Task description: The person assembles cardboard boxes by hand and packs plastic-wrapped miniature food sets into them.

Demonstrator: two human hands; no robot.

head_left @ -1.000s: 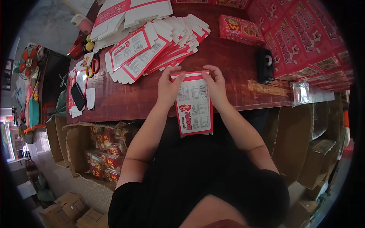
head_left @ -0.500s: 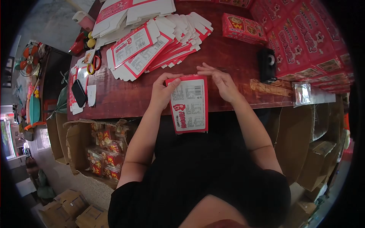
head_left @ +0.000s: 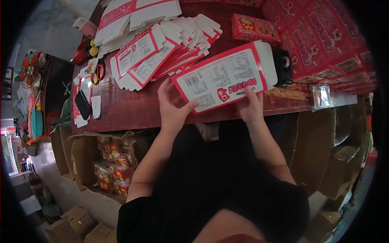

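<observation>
A red-and-white printed carton (head_left: pixel 221 79) is held slantwise above the front of the table, its text panel facing me and its white end flap sticking out at the right. My left hand (head_left: pixel 172 103) grips the lower left corner, thumb on the panel. At the lower right edge, my right hand (head_left: pixel 252 106) holds it with the thumb on top and the other fingers hidden behind. Flat unfolded cartons (head_left: pixel 162 52) lie fanned out just behind, with a taller stack of white flattened boxes (head_left: pixel 133 18) beyond them.
Filled pink boxes (head_left: pixel 328 40) are stacked at the right, beside a lone red box (head_left: pixel 255 29) and a black tape dispenser (head_left: pixel 283 65). Scissors (head_left: pixel 97 74) and a phone (head_left: pixel 83 104) lie at the left. Below stands an open cardboard box (head_left: pixel 83 162) with red packets.
The carton has turned from upright to lying sideways and risen away from my body. My right hand, open and apart before, now grips its right end.
</observation>
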